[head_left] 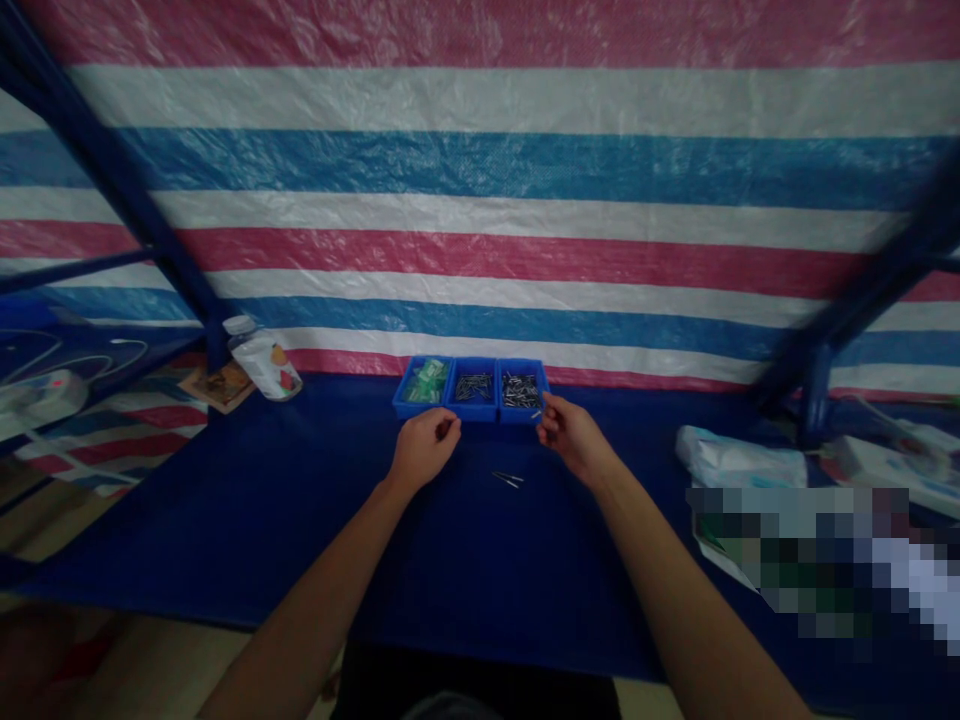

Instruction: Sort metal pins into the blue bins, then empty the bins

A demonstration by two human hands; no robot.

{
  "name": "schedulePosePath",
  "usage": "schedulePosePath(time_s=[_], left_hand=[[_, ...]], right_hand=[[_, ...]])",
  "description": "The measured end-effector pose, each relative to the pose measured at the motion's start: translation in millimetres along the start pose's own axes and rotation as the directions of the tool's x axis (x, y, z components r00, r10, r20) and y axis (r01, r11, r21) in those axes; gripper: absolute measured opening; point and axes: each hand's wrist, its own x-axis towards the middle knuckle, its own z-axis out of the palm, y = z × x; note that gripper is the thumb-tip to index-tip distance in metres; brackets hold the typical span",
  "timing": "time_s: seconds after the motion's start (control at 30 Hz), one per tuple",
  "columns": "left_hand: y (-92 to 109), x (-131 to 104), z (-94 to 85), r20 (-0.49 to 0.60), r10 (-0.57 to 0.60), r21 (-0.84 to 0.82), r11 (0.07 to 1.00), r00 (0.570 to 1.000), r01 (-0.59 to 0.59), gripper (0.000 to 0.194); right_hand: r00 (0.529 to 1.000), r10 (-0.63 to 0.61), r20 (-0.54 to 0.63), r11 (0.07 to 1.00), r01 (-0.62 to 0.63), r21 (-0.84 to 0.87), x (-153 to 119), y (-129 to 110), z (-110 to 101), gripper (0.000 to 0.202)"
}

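My right hand (574,437) is at the front right corner of the right blue bin (521,414), its fingers pinched on a small shiny metal pin (536,414). That bin holds many short metal pieces. My left hand (424,447) is curled closed in front of the left blue bin (411,409), which contains small green and clear packets. Whatever its fingers may hold is hidden. Between these two stands the middle blue bin (474,413), with thin dark metal pieces inside. A slim, V-shaped metal item like tweezers (508,479) lies on the blue table (487,570) between my hands.
A white bottle (266,362) with a printed label stands at the back left beside a brown packet (219,386). On the right lies a white plastic pack (739,459), near a power strip (892,472). Blue frame posts and a striped sheet (480,240) bound the table.
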Motion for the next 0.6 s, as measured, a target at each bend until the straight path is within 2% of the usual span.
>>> schedulePosePath(time_s=[0.13,0.23,0.27,0.33,0.37,0.47,0.53,0.6], left_hand=[[0.8,-0.3,-0.9,0.007,0.009,-0.003,1.0,1.0,-0.009,0.015],[1.7,-0.4,-1.4,0.011,0.009,0.007,1.0,1.0,-0.01,0.015],[2.0,-0.2,-1.6,0.012,0.011,0.009,1.0,1.0,-0.011,0.014],[2.5,0.2,-2.0,0.014,0.02,0.012,1.0,1.0,-0.02,0.013],[2.7,0.3,-2.2,0.017,0.025,0.012,1.0,1.0,-0.025,0.013],[3.4,0.0,-2.5,0.031,0.03,0.008,1.0,0.999,-0.03,0.013],[3.3,-0.6,-2.3,0.043,0.025,0.003,1.0,0.999,-0.025,0.014],[2.8,-1.0,-1.8,0.049,0.022,0.006,1.0,0.999,-0.022,0.013]], right_hand=[[0.999,0.009,-0.044,0.999,-0.007,0.041,-1.8,-0.1,2.4,0.037],[0.999,-0.05,-0.01,0.998,0.05,0.036,-7.6,-2.5,4.7,0.036],[0.997,-0.08,0.02,0.997,0.08,-0.022,-9.7,-2.8,5.2,0.035],[0.982,-0.138,0.13,0.949,0.169,-0.267,-13.7,-1.4,5.9,0.033],[0.967,-0.148,0.209,0.878,0.225,-0.423,-15.6,0.4,6.3,0.033],[0.914,-0.091,0.395,0.53,0.38,-0.758,-20.3,9.0,9.0,0.028],[0.896,-0.056,0.441,0.341,0.432,-0.835,-21.9,15.0,11.4,0.021],[0.885,-0.041,0.465,0.243,0.46,-0.854,-22.2,19.1,13.2,0.01]])
